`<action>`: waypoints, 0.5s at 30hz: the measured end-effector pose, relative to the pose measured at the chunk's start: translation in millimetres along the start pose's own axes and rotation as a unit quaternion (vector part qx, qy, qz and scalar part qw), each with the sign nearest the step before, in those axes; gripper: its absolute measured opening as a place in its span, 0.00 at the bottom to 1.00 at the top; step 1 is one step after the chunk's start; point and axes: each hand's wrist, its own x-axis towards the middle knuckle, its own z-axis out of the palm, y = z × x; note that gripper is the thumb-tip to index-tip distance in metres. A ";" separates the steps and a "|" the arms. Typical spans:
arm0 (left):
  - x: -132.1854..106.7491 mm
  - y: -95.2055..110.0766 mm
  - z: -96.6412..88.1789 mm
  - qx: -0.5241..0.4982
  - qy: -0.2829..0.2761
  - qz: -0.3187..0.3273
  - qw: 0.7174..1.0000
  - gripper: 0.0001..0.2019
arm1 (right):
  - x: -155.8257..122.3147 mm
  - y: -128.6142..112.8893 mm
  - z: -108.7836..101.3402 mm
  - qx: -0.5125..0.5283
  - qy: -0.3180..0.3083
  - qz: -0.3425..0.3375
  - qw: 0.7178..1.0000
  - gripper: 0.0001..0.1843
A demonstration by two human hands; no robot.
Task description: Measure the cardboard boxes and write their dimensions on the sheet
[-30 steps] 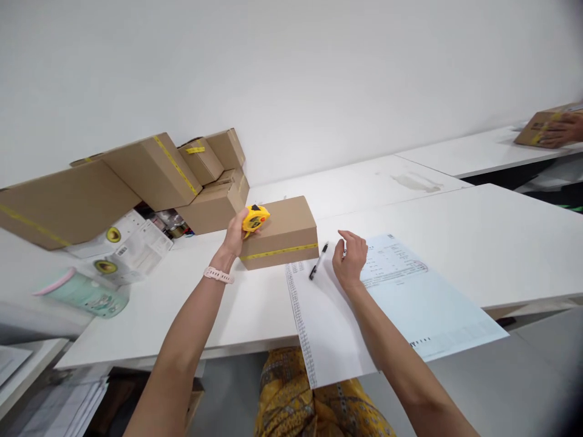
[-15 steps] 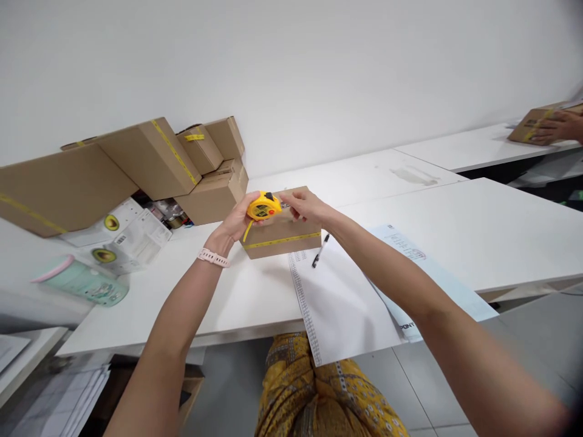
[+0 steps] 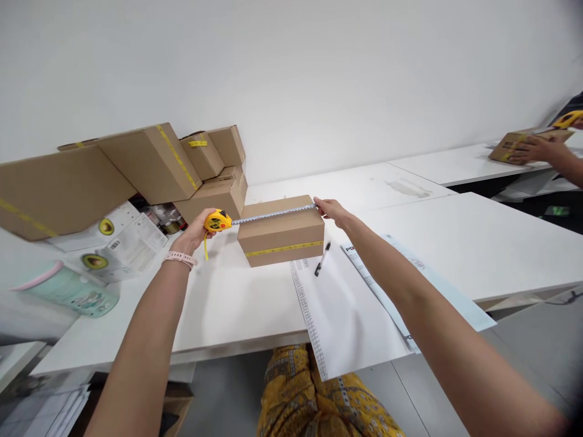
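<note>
A small brown cardboard box [image 3: 281, 235] with a yellow tape stripe stands on the white table [image 3: 237, 303]. My left hand [image 3: 195, 232] is closed round a yellow tape measure [image 3: 217, 221], held just left of the box. Its metal blade [image 3: 273, 214] stretches across the box's top. My right hand [image 3: 330, 210] pinches the blade's end at the box's right top edge. A black pen [image 3: 322, 259] lies on white paper sheets [image 3: 350, 303] right of the box.
Several taped cardboard boxes [image 3: 150, 164] are stacked at the back left above white packets [image 3: 113, 243] and a mint container with a pink lid [image 3: 68, 291]. At the far right another person's hand [image 3: 531, 149] holds a box on a further table.
My hands have moved apart: the left carried the tape measure leftward off the box, the right drew the blade's end to the box's right edge. A second ago my right hand rested on the paper.
</note>
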 end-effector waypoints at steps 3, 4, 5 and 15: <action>8.6 -0.4 -2.6 0.001 -0.001 -0.004 1.000 0.16 | 2.7 -3.2 8.5 -0.029 0.022 0.005 0.999 0.21; 11.0 -0.2 -2.6 0.001 -0.002 -0.004 1.000 0.16 | 4.0 -4.4 9.9 -0.044 0.032 0.009 0.998 0.20; 13.3 -0.2 -2.4 0.001 -0.003 -0.003 1.000 0.16 | 5.4 -5.4 10.7 -0.061 0.043 0.012 0.997 0.20; 24.5 -12.6 -2.9 -0.003 -0.026 -0.012 1.000 0.17 | 12.2 -5.1 16.2 -0.119 0.042 0.035 0.991 0.19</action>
